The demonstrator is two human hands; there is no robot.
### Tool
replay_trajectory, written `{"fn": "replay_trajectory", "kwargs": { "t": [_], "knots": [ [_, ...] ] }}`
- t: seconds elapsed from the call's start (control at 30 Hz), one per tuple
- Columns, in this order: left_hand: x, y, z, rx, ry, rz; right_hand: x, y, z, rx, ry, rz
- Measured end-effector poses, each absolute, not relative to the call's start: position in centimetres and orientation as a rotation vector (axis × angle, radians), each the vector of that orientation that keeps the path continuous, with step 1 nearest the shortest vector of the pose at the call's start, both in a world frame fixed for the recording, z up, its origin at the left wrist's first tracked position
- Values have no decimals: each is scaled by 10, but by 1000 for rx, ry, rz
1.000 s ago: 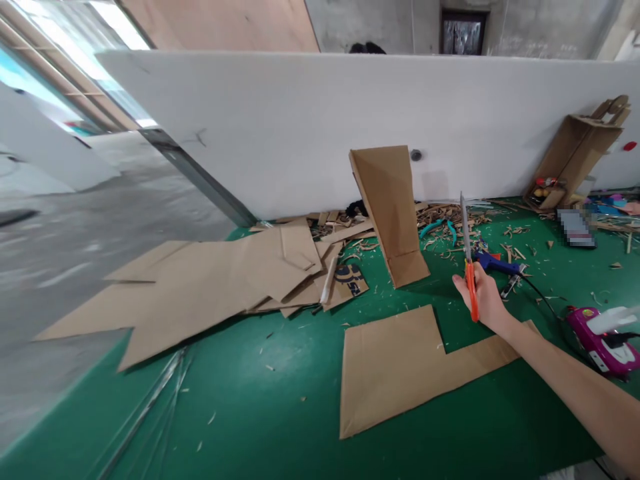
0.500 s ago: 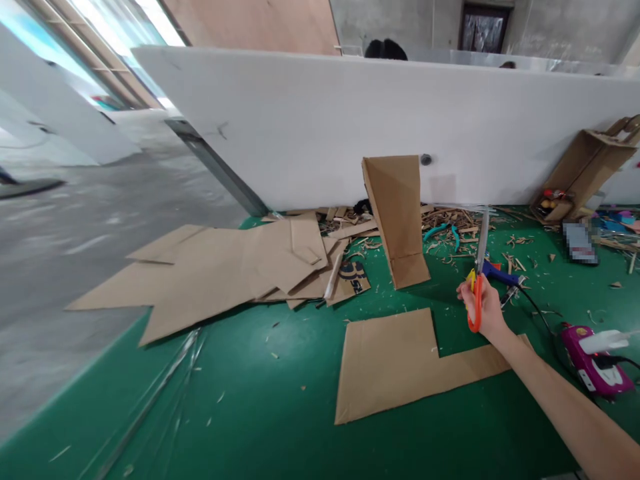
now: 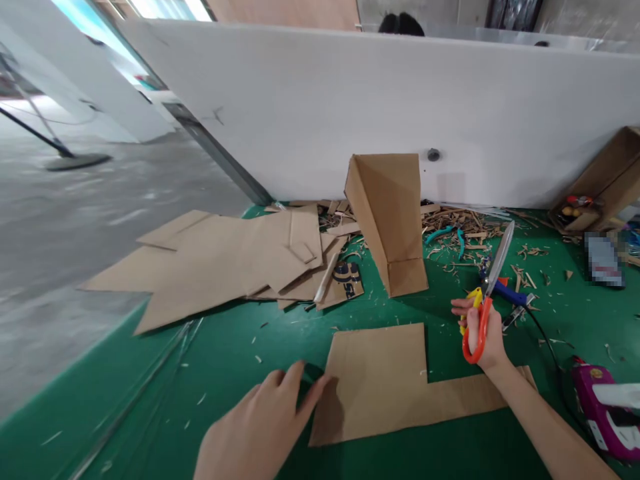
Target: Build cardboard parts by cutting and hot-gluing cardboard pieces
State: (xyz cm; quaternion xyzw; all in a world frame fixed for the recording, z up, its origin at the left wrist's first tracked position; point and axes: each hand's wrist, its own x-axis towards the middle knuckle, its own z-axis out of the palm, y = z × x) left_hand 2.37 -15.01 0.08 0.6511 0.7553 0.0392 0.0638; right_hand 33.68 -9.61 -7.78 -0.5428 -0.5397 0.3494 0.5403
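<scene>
Cardboard (image 3: 373, 380), one L-shaped sheet, lies flat on the green table (image 3: 225, 393); from my remote seat I judge it light and stiff but easily creased, best held by its left edge. My left hand (image 3: 260, 420) has thumb and forefinger spread, the thumb's tip at that edge; contact I cannot tell. My right hand's (image 3: 494, 339) fingers wrap the handles of scissors (image 3: 493, 273). Beyond stands a folded cardboard form (image 3: 400, 207); far right, a leaning cardboard box (image 3: 607, 177) holds small red and yellow objects (image 3: 577, 207).
</scene>
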Motion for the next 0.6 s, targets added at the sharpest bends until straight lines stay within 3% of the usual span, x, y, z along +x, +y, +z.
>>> {"fn": "replay_trajectory", "kwargs": {
  "t": [0.1, 0.33, 0.47, 0.6],
  "knots": [
    [26, -156, -9, 1714, 2144, 218, 336, -94, -80, -1310, -1229, 848],
    [31, -164, -9, 833, 1668, 974, 333, -94, -79, -1336, -1254, 845],
    [49, -181, 9, 556, 1476, 1074, 334, -97, -72, -1229, -1372, 898],
    [44, -178, 20, 567, 1476, 1121, 336, -110, -57, -993, -1449, 1179]
  ]
}}
